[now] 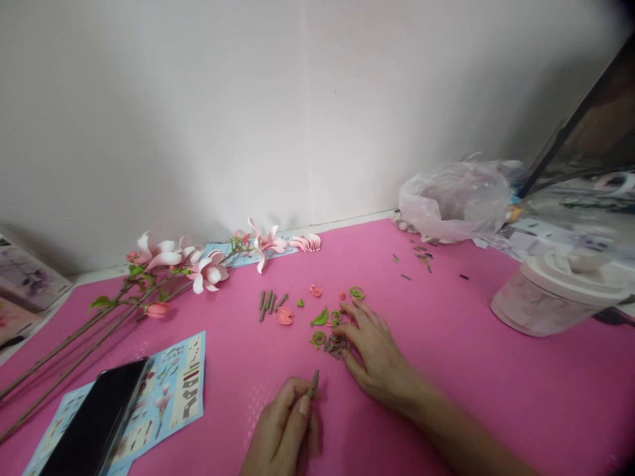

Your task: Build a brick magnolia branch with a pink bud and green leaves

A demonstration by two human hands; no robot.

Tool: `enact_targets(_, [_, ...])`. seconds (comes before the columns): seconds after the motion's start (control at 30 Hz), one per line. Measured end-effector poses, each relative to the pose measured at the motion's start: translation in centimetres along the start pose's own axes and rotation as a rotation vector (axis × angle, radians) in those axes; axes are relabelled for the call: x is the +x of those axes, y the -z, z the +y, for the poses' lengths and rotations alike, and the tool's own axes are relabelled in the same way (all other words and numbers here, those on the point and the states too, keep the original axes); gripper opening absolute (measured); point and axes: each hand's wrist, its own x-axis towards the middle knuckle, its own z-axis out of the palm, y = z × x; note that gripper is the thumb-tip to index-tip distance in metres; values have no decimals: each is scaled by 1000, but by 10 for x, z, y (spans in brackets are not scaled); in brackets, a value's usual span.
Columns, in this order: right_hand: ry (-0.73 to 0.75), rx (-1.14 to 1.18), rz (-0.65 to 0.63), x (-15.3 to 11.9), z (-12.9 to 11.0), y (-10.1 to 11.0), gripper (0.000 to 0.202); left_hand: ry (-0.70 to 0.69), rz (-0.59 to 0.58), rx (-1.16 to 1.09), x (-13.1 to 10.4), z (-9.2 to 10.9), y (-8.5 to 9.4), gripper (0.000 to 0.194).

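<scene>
Between thumb and fingers, my left hand point(292, 423) holds a small brown stem piece point(313, 382) near the front middle. My right hand point(374, 350) is spread over a pile of small brown pieces point(336, 345), its fingertips at the pile and beside green rings. A green leaf point(320, 318), a green ring point(356, 292) and a second green ring point(318, 338) lie around the pile. Farther left are a coral bud piece point(284, 316) and several brown stem pieces point(266, 302). A small coral flower piece point(316, 291) lies behind them.
Assembled pink flowers point(208, 272) on long stems lie at left. A black phone point(96, 420) rests on an instruction sheet point(191, 377). At right are a plastic bag point(454, 201), scattered brown bits point(423, 255) and a white bin point(536, 297). The mat point(238, 370) is pink.
</scene>
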Motion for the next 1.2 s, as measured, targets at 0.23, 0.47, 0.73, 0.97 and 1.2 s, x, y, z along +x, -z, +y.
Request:
enact_targets(0.23, [25, 55, 64, 2, 3, -4, 15, -3, 11, -23, 0, -1, 0, 33])
enact_targets(0.47, [35, 106, 120, 2, 5, -5, 13, 9, 14, -29, 0, -4, -1, 34])
enact_targets(0.73, [-94, 105, 239, 1, 13, 5, 10, 4, 5, -12, -1, -2, -1, 33])
enact_targets(0.97, [-123, 85, 214, -2, 18, 5, 10, 5, 29, -4, -1, -1, -1, 35])
enact_targets(1.2, [-107, 88, 175, -3, 18, 7, 10, 14, 13, -21, 0, -4, -1, 35])
